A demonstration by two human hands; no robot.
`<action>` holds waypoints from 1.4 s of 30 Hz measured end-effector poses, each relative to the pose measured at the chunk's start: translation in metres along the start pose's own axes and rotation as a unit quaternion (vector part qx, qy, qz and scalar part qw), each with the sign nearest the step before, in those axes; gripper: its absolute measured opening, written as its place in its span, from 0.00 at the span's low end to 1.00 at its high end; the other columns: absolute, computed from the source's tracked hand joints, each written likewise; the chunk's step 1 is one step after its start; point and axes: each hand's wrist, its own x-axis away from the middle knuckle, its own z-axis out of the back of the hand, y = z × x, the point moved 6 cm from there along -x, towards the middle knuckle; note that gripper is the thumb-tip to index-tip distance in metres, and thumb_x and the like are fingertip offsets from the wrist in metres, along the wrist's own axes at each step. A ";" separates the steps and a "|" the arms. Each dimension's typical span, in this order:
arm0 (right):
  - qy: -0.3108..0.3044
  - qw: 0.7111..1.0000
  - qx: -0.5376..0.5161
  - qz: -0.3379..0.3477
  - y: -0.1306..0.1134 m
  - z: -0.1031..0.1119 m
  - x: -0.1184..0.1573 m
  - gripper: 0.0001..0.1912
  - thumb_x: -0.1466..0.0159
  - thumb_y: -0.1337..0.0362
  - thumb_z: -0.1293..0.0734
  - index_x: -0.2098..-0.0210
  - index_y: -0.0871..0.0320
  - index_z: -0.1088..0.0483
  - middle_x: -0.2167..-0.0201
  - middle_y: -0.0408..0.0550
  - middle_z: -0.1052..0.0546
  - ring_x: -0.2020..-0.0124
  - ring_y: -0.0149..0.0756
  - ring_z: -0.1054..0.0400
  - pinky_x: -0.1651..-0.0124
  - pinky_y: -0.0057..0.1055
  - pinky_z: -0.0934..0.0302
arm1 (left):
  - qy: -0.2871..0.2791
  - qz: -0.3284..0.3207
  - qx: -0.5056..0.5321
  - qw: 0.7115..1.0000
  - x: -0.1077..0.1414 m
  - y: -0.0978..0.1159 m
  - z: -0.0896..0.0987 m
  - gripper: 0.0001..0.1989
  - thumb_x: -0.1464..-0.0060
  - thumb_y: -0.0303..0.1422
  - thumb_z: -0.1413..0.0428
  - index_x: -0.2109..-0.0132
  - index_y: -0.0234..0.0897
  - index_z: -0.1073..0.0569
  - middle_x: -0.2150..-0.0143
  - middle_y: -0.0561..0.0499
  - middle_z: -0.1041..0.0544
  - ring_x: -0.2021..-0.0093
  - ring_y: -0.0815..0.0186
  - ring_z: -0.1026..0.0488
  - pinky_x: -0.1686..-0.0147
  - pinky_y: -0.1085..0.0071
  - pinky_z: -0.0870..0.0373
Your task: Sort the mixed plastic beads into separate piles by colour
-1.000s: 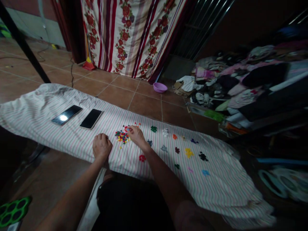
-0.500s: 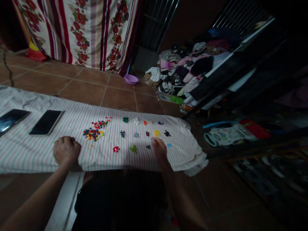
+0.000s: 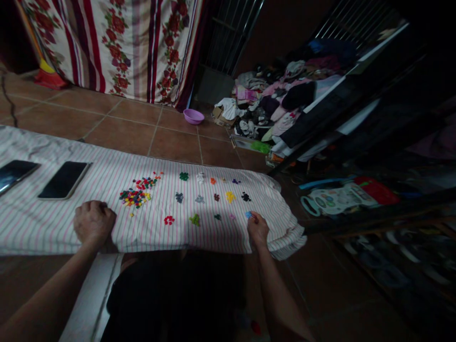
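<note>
My left hand rests closed on the striped cloth, left of a mixed heap of small coloured pieces. My right hand has its fingertips together at the light blue pieces; anything between them is too small to make out. Small single-colour groups lie in rows: dark green, white, orange, grey-blue, yellow, black, red, lime green and pink.
Two phones lie on the cloth's left part. Beyond it on the tiled floor are a purple basin and a heap of clothes. A floral curtain hangs behind.
My right hand has moved right, from near the yellow and dark green groups to the light blue pieces. The pink group now shows. My left hand stays on the cloth.
</note>
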 end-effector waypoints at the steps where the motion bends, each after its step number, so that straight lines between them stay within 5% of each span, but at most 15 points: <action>1: 0.011 1.000 -0.005 0.010 -0.002 0.002 0.002 0.23 0.48 0.59 0.44 0.62 0.63 0.25 0.65 0.57 0.23 0.62 0.44 0.32 0.54 0.40 0.39 | 0.001 -0.001 -0.005 1.000 0.000 -0.001 -0.001 0.08 0.49 0.32 0.52 0.65 0.34 0.30 0.65 0.43 0.30 0.61 0.57 0.37 0.65 0.63 0.41; 5: 0.059 0.997 -0.015 0.054 -0.023 0.008 0.008 0.21 0.46 0.57 0.42 0.64 0.63 0.25 0.67 0.57 0.25 0.64 0.45 0.33 0.57 0.41 0.38 | -0.015 -0.009 -0.014 1.000 -0.001 -0.001 -0.006 0.09 0.49 0.32 0.53 0.64 0.35 0.30 0.63 0.43 0.29 0.60 0.57 0.36 0.63 0.63 0.40; 9: 0.005 0.991 -0.079 0.109 -0.076 -0.011 0.013 0.20 0.43 0.54 0.41 0.62 0.61 0.26 0.65 0.55 0.26 0.65 0.42 0.33 0.59 0.39 0.37 | -0.012 -0.005 -0.024 1.000 -0.003 -0.002 -0.007 0.08 0.49 0.31 0.53 0.64 0.36 0.31 0.63 0.43 0.29 0.59 0.57 0.36 0.61 0.63 0.40; 13: -0.117 0.961 -0.140 0.210 -0.167 -0.057 0.038 0.16 0.40 0.56 0.41 0.63 0.58 0.26 0.65 0.51 0.25 0.62 0.39 0.31 0.56 0.37 0.36 | -0.012 -0.007 -0.021 1.000 -0.003 -0.001 -0.007 0.06 0.49 0.29 0.53 0.65 0.37 0.32 0.63 0.43 0.29 0.59 0.56 0.36 0.60 0.62 0.40; 18: -0.281 0.871 -0.215 0.340 -0.286 -0.128 0.096 0.12 0.37 0.63 0.41 0.64 0.56 0.26 0.69 0.48 0.25 0.68 0.34 0.32 0.62 0.30 0.36 | -0.017 -0.005 -0.008 1.000 -0.003 -0.001 -0.008 0.05 0.49 0.29 0.52 0.66 0.38 0.33 0.63 0.44 0.29 0.58 0.57 0.36 0.59 0.62 0.40; 23: -0.352 0.826 -0.208 0.387 -0.362 -0.182 0.128 0.12 0.37 0.67 0.40 0.62 0.55 0.25 0.66 0.46 0.26 0.64 0.33 0.32 0.57 0.29 0.38 | -0.019 -0.001 0.001 1.000 -0.003 -0.001 -0.007 0.05 0.49 0.28 0.53 0.66 0.38 0.32 0.63 0.44 0.30 0.59 0.57 0.36 0.59 0.61 0.41; 31: -0.412 0.789 -0.114 0.440 -0.397 -0.221 0.144 0.12 0.38 0.70 0.38 0.62 0.55 0.24 0.63 0.46 0.28 0.59 0.33 0.34 0.54 0.29 0.41 | -0.024 0.003 0.008 1.000 -0.004 -0.002 -0.009 0.06 0.49 0.27 0.53 0.65 0.38 0.32 0.63 0.43 0.30 0.58 0.56 0.37 0.58 0.60 0.41; 36: -0.389 0.807 -0.082 0.437 -0.402 -0.221 0.139 0.12 0.36 0.69 0.39 0.61 0.55 0.24 0.64 0.47 0.28 0.60 0.33 0.35 0.56 0.28 0.42 | -0.029 -0.002 0.002 1.000 -0.004 -0.002 -0.010 0.05 0.48 0.28 0.53 0.65 0.37 0.33 0.63 0.43 0.30 0.59 0.57 0.37 0.59 0.61 0.41; 42: -0.396 0.774 -0.044 0.492 -0.424 -0.217 0.167 0.10 0.36 0.67 0.38 0.62 0.54 0.25 0.62 0.48 0.28 0.58 0.35 0.35 0.54 0.29 0.42 | -0.027 -0.004 -0.003 1.000 -0.004 -0.002 -0.010 0.05 0.48 0.28 0.53 0.66 0.37 0.33 0.64 0.43 0.30 0.60 0.57 0.37 0.60 0.61 0.41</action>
